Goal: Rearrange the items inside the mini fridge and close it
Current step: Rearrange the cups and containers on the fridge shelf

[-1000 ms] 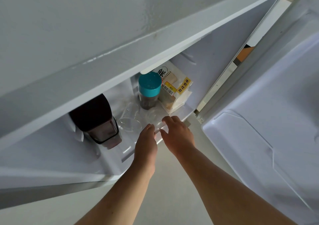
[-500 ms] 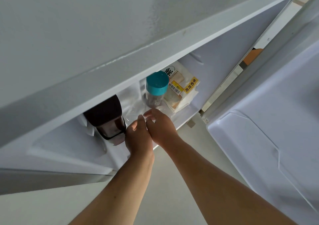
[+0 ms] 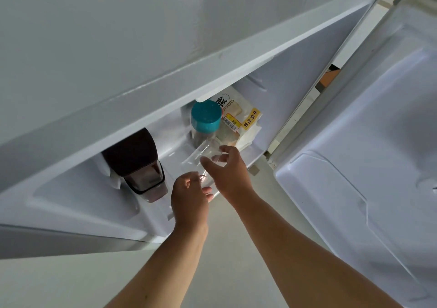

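Note:
I look down into the open mini fridge [image 3: 71, 196]. Its door [image 3: 354, 166] is swung out to the right. My right hand [image 3: 230, 175] grips a clear plastic cup [image 3: 201, 154], tilted and lifted just in front of the teal-lidded jar [image 3: 206, 118]. My left hand [image 3: 189, 201] is lower, at the front edge, with its fingers curled around a second clear cup [image 3: 203, 179] that barely shows. A bread package [image 3: 238, 123] with a yellow label leans behind the jar. A dark-lidded container [image 3: 139, 166] stands at the left.
The fridge's white top [image 3: 118, 47] overhangs and hides the back of the compartment. The right inner wall [image 3: 279, 90] is close to the bread package. There is bare fridge floor [image 3: 172, 142] between the dark container and the jar. Pale room floor [image 3: 224, 260] lies below my arms.
My hands were pressed together over the cups and have now drawn apart. The right hand has raised one clear cup and tilted it towards the jar, while the left has pulled back towards the front edge.

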Demonstrator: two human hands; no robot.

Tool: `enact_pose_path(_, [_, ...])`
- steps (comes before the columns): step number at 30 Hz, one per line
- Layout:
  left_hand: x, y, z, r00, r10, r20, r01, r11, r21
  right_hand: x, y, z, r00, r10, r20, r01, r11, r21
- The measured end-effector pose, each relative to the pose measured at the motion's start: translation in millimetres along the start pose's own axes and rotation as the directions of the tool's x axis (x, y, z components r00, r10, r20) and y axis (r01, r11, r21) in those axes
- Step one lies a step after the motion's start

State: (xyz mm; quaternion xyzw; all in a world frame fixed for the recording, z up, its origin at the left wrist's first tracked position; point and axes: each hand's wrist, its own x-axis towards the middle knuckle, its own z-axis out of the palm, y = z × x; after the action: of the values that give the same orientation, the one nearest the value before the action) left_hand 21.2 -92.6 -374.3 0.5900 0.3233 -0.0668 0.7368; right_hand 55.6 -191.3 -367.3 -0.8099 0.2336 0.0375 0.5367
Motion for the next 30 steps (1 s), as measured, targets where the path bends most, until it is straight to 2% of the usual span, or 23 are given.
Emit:
enact_pose_path(4, [9.5, -0.4, 12.5, 0.983, -0.115, 0.142, 0.121, 0.992, -0.038, -1.3, 4.3, -8.3, 0.980, -0.084, -0.182, 0.078, 0.996, -0.040])
enact_pose_path(8, [16.4, -3.9, 21.1, 0.980, -0.135, 0.144, 0.139, 0.990, -0.020, -4.8, 8.2, -5.5, 0.940, -0.208, -0.272, 0.164, 0.971, -0.175])
enact_pose_path(12, [21.5, -1.3, 25.3, 0.993, -0.100, 0.055, 0.100, 0.995, 0.002, -0.9, 12.0, -2.0, 0.935, -0.259, -0.242, 0.177, 0.932, -0.315])
enact_pose_path(25, [29.5, -1.0, 27.8, 0.985, -0.102, 0.141, 0.102, 0.995, 0.011, 10.1, 15.7, -5.1, 0.961, -0.230, -0.156, 0.159, 0.915, -0.370])
enact_pose_path(27, [22.5, 2.8, 24.0, 0.994, -0.067, 0.083, 0.065, 0.998, 0.024, 2.4, 12.2, -10.8, 0.959, -0.239, -0.151, 0.169, 0.912, -0.375])
enact_pose_path(30, [1.2, 13.6, 11.3, 0.997, 0.077, -0.013, -0.075, 0.993, 0.092, -18.8, 0.3, -17.2, 0.899, -0.393, -0.194, 0.309, 0.883, -0.355])
